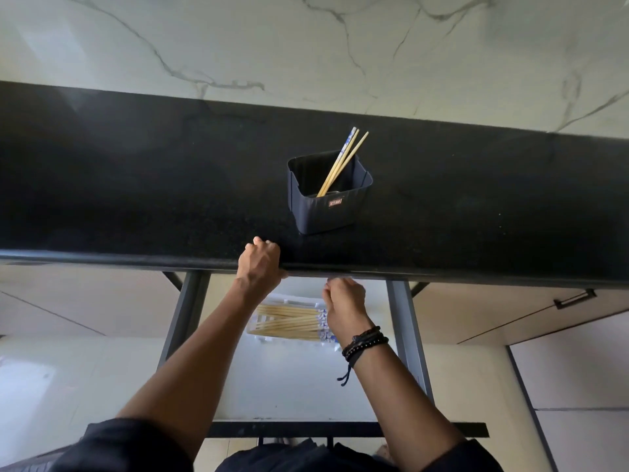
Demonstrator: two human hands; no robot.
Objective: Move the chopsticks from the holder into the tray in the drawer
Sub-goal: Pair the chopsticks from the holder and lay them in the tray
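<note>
My right grip (343, 303) curls over the tray (292, 298), and I cannot tell what it holds. My left grip (260, 264) clasps the table (136, 199) edge. Three chopsticks (340, 161) lean in one holder (326, 212).

Holder (328, 199): dark blue-grey ribbed plastic tub with a small label on the front wall, upright on the black counter (136, 199) near its front edge. Two or three chopsticks (343, 158) in it, pale wood, one with a blue-white patterned top, leaning together toward the far right corner, tops well above the rim. Drawer (289, 379) below is open: white floor, grey side rails, black front. Tray (282, 296) at its back, white. Bundle (289, 321) of matching sticks lies flat in it, crosswise, patterned ends right.
</note>
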